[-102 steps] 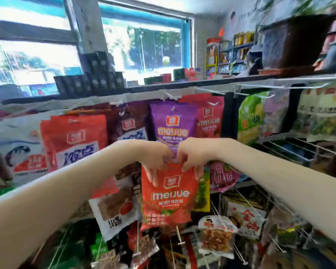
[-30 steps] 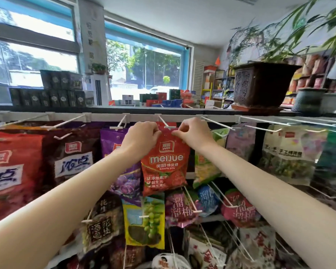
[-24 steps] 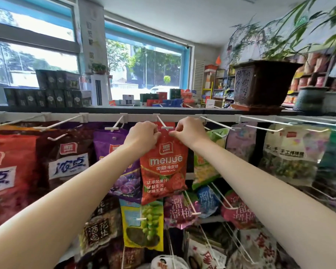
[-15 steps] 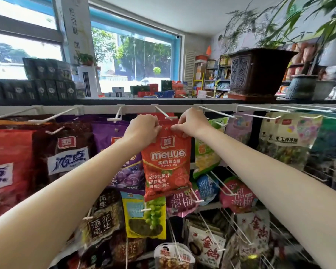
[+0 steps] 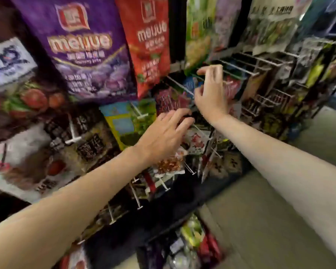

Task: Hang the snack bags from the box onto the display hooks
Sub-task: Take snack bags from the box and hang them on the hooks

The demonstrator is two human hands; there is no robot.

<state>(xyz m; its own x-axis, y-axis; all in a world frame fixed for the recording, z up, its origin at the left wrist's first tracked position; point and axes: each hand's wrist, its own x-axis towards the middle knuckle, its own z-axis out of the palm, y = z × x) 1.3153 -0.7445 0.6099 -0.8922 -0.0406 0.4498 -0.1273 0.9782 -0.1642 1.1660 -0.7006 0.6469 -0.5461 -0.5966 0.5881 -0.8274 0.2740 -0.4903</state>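
Note:
The red meijue snack bag [image 5: 150, 45] hangs on the rack next to a purple meijue bag [image 5: 81, 47], with neither hand on it. My left hand [image 5: 163, 136] hovers below it with its fingers spread and relaxed, in front of small hanging packets. My right hand [image 5: 209, 94] is higher and to the right, fingers loosely bent and holding nothing, near bare white wire hooks [image 5: 239, 66]. The box [image 5: 190, 247] of snack bags sits on the floor at the bottom of the view. The picture is blurred by motion.
White hooks [image 5: 136, 197] stick out toward me from the lower rows of the rack. Green and pale bags [image 5: 200, 32] hang at upper right. A grey floor [image 5: 270, 210] lies to the right of the rack.
Both hands have let go of the red bag, which stays hanging on its hook. The hands have dropped lower, and the view has swung down toward the lower rows and the box.

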